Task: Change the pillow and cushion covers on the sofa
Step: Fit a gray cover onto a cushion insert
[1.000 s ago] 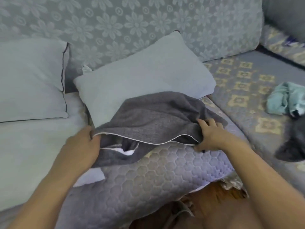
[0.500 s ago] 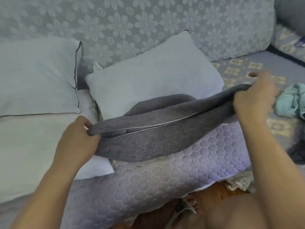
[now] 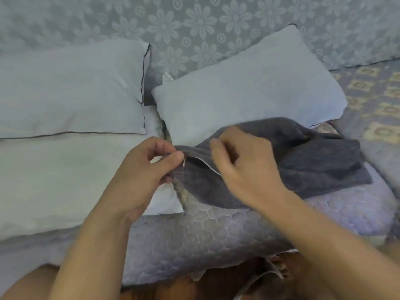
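A dark grey cushion cover (image 3: 313,161) with a white zip edge lies on the quilted sofa seat (image 3: 216,234). My left hand (image 3: 147,172) pinches the cover's left corner between thumb and fingers. My right hand (image 3: 242,165) sits on the cover beside it, fingers curled at the zip edge. A bare pale blue pillow (image 3: 249,87) leans on the sofa back right behind the cover. Another pale pillow with dark piping (image 3: 71,87) rests at the left, above a flat pale cushion (image 3: 65,180).
The floral sofa back (image 3: 194,29) runs across the top. To the right stretches a patterned seat cover (image 3: 376,100). The seat's front edge and a wooden floor (image 3: 216,286) show at the bottom.
My right hand has come back from the far right end of the cover to the left corner, close to my left hand. The cover has dropped and slackened on the seat.
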`<state>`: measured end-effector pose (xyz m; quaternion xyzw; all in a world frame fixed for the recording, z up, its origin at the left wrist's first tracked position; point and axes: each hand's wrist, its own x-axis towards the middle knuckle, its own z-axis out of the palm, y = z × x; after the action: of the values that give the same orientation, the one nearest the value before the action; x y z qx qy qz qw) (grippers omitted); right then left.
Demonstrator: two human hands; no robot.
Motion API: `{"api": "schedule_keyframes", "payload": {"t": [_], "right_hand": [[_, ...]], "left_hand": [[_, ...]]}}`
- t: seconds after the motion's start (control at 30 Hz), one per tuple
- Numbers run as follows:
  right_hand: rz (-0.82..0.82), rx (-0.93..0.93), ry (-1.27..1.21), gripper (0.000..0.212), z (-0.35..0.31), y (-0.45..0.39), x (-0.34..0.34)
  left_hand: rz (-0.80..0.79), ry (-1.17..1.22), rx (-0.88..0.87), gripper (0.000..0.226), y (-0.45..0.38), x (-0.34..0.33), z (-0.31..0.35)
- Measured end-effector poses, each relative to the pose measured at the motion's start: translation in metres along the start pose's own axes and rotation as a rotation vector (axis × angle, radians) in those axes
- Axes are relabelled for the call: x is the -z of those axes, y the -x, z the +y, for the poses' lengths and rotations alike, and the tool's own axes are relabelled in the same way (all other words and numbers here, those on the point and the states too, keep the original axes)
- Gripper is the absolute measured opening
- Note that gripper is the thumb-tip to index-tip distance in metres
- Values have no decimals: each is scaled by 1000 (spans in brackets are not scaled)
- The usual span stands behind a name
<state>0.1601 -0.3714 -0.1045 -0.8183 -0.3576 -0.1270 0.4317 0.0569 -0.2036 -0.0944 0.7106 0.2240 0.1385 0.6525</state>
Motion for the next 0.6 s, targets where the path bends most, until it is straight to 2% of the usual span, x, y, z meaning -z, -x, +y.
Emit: {"api": "schedule_keyframes", "payload": {"t": [0.07, 0.17, 0.27, 0.33, 0.4, 0.6], "right_hand": [[-106, 75, 46, 28, -4, 17, -21], [-226, -30, 19, 24, 8, 21, -32], [-347, -188, -223, 32, 2, 21, -26], [-413, -258, -333, 23, 0, 23, -27], [-391, -298, -375, 4, -2, 23, -27], [-292, -281, -397, 22, -14, 21, -11]], "left_hand": [[27, 186, 10, 12, 7, -3, -4], [68, 278, 13, 32, 20, -7, -16], [145, 210, -21, 27, 27, -10, -25], [194, 104, -65, 21, 29, -11, -26], [217, 10, -105, 20, 31, -13, -22], [147, -185, -179, 13, 36, -19, -11]]}}
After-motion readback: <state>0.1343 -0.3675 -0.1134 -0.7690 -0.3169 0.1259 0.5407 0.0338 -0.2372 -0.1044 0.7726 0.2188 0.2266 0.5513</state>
